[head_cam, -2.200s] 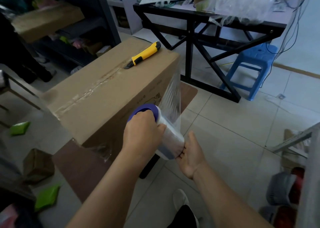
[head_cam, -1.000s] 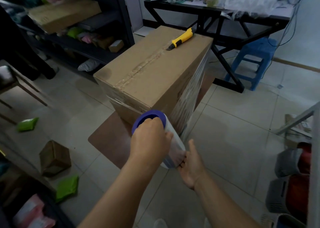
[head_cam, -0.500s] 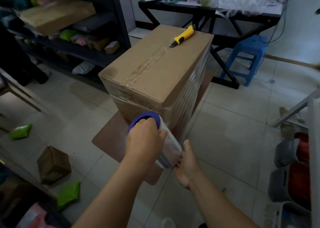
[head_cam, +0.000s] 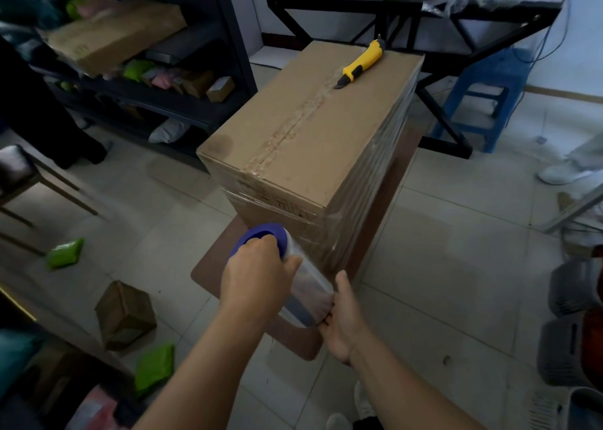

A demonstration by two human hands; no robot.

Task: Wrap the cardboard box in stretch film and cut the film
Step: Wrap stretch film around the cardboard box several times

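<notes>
A tall cardboard box point(head_cam: 303, 142) stands on a low brown table point(head_cam: 208, 273). Stretch film point(head_cam: 375, 175) covers its right side and part of its near face. On the box top lies a yellow utility knife point(head_cam: 362, 62). Close to the box's near lower corner I hold a roll of stretch film point(head_cam: 303, 287) with a blue end cap. My left hand point(head_cam: 257, 279) grips the roll's upper end. At the lower end my right hand point(head_cam: 341, 318) holds it with fingers tucked into the core.
A black shelf point(head_cam: 182, 70) with boxes and packets stands at the left. Behind the box are a black-framed table point(head_cam: 424, 8) and a blue stool point(head_cam: 483, 83). A small carton point(head_cam: 125, 313) and green packets point(head_cam: 153, 367) lie on the tiled floor. Grey baskets point(head_cam: 567, 322) sit at the right.
I have come round the box from its long side to its near end with the roll. Film now lies along the box's right side, and the roll sits nearer the corner.
</notes>
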